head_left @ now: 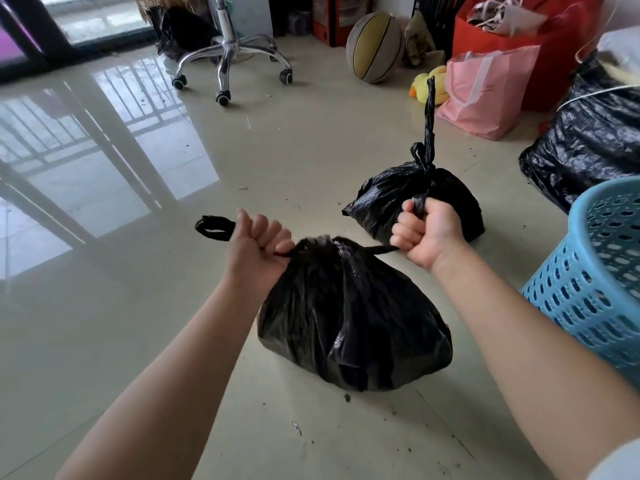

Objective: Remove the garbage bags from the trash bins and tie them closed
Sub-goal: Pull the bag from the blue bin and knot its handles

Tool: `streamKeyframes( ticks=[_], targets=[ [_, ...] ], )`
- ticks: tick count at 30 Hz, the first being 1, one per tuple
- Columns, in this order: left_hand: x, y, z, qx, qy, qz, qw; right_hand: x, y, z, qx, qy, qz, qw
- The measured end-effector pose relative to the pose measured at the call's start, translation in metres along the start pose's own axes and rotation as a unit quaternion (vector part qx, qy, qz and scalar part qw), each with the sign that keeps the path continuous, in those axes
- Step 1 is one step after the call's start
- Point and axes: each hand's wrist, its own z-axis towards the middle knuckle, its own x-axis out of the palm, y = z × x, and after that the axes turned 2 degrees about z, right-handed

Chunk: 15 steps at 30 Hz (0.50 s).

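Black plastic, crumpled and glossy: the near garbage bag (349, 323) sat on the floor directly in front of us, its gathered neck uppermost and between our two fists. Our left hand (258, 249) was closed tight around one twisted tail of the bag's mouth, the loose end sticking out to the left of the fist. Our right hand (427, 232) was clenched on the other tail, a short strand running from the neck across to it. The line that mattered ran side to side: the two tails lay along one left-right axis through the knot, with each hand on its own side and about equally near the neck. We judged that the knot was being drawn shut, and that the pull had to go outward along that axis, away from the neck, to seat it.

Just behind our right hand stood a second black bag (415, 199), already tied, its tail pointing up. At the right edge of the floor in view stood a blue perforated bin (595, 289), with no bag visible in it.
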Motion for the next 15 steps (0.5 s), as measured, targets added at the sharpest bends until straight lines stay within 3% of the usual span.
streamKeyframes(
  ticks=[2, 4, 7, 9, 11, 15],
  targets=[
    [-0.016, -0.001, -0.005, -0.019, -0.016, 0.156, 0.987, -0.019, 0.006, 0.002, -0.004, -0.044, -0.083, 0.996],
    [-0.033, 0.008, -0.008, -0.017, -0.051, 0.305, 0.951, -0.039, 0.009, 0.004, -0.005, -0.088, -0.143, 0.986],
    [-0.054, 0.016, -0.011, -0.004, -0.112, 0.468, 0.877, -0.059, 0.005, 0.008, -0.017, -0.152, -0.197, 0.968],
    [-0.067, 0.018, -0.012, 0.034, -0.126, 0.581, 0.804, -0.065, 0.001, 0.009, -0.028, -0.181, -0.23, 0.956],
    [-0.076, 0.018, -0.013, 0.053, -0.137, 0.631, 0.762, -0.069, -0.002, 0.01, -0.032, -0.201, -0.248, 0.947],
    [-0.078, 0.024, -0.013, 0.03, -0.138, 0.676, 0.723, -0.076, -0.005, 0.015, -0.032, -0.231, -0.265, 0.936]
  ],
)
